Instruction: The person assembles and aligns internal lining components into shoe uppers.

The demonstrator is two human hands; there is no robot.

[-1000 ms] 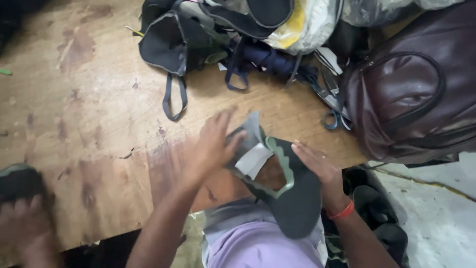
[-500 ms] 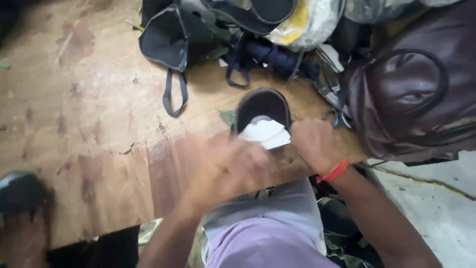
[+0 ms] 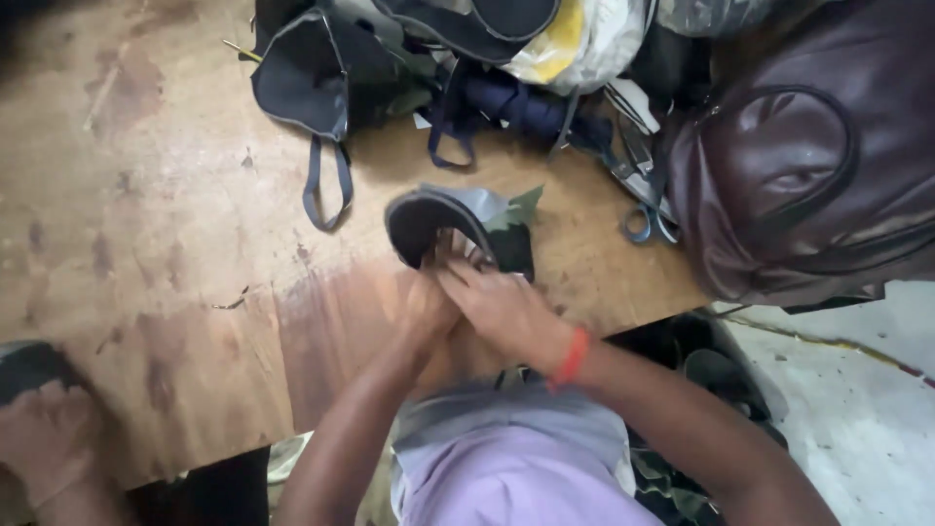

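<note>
A dark cap-shaped fabric piece [image 3: 429, 216] with a stiff curved rim and a green lining lies at the near edge of a worn wooden table [image 3: 175, 244]. Both of my hands are pressed together on its near side. My left hand [image 3: 426, 310] grips the piece from below. My right hand [image 3: 504, 310], with an orange band on the wrist, lies over the left hand's fingers and holds the same piece. My fingertips hide part of the rim.
A pile of dark fabric pieces and straps [image 3: 321, 68] sits at the table's far side with a yellow-white bag [image 3: 575, 39]. A large brown leather bag [image 3: 818, 166] stands at right, scissors [image 3: 643, 219] beside it. A foot in a sandal [image 3: 44, 419] shows at lower left.
The fabric piece was spread open and held up a second ago; it now lies folded into a cap shape on the table, and both hands have closed together on its near side.
</note>
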